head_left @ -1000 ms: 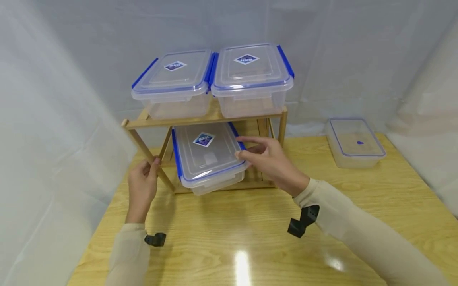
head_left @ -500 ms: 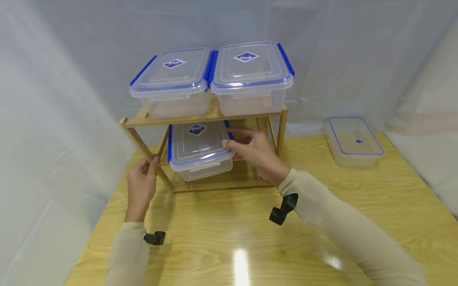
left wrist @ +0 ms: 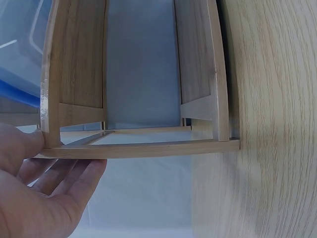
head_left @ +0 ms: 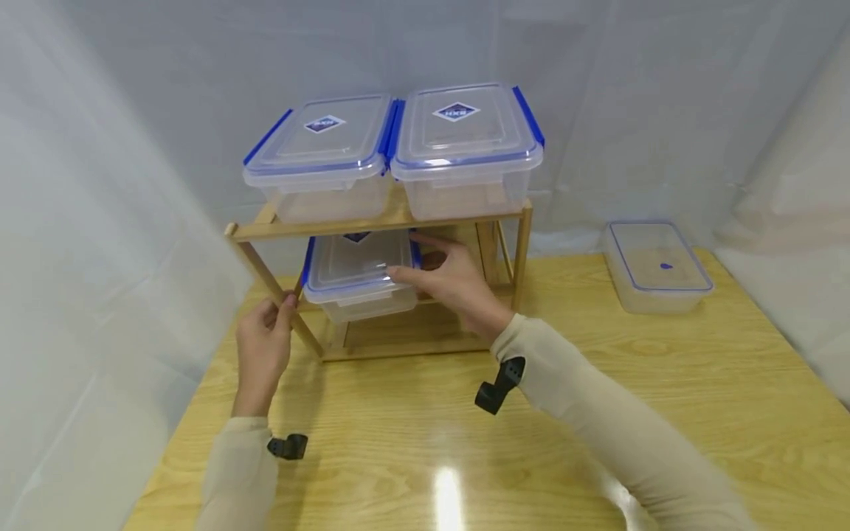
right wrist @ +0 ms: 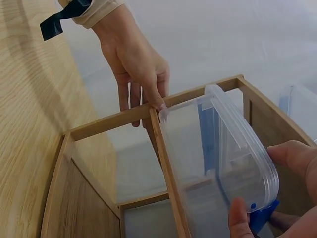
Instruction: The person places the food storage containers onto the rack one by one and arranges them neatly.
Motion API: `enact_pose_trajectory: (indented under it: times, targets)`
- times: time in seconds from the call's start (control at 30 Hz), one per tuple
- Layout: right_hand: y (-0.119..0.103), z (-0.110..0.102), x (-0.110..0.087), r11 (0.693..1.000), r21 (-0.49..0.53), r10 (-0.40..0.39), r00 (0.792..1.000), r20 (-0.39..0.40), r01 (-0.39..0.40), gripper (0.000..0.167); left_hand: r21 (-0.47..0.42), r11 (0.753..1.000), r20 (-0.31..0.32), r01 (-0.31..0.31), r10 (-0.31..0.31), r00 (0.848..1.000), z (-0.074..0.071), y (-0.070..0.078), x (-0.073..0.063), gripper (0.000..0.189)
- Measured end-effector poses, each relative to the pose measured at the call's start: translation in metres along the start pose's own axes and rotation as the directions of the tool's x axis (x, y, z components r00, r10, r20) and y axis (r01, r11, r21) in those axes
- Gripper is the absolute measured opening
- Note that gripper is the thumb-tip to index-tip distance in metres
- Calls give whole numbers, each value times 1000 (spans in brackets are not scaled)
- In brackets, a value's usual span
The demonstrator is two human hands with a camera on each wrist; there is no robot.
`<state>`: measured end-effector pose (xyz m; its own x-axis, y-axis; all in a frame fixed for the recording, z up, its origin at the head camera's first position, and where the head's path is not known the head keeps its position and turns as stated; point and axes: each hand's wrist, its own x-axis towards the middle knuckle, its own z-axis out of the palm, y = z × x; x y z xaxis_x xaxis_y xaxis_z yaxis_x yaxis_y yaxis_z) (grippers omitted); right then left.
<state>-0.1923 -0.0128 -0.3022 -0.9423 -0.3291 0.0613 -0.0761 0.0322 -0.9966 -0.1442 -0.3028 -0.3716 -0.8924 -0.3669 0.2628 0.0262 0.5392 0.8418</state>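
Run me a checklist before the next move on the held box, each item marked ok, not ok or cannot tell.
1. Rack steadied: ok; the left hand grips its left front post.
2. Held box gripped: ok; the right hand pinches its right side, thumb on the lid.
3. Held box fully on the middle tier: not ok; its front end juts past the front rail.
4. Held box's weight resting on the shelf: cannot tell.
5. Left top box and right top box on the top tier: ok.
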Motion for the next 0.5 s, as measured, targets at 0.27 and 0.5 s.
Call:
enact_pose_trajectory:
  times: [0.27, 0.5]
  targets:
    - [3, 9, 10, 1000, 3, -23, 1000, -20, 23, 75, -14, 1000, 2, -1, 1, 1000, 0, 2, 1, 41]
    - [6, 15, 14, 1000, -10, -10, 1000, -23, 10, 76, -10, 1000, 9, 11, -11, 1000, 0, 3, -1, 43]
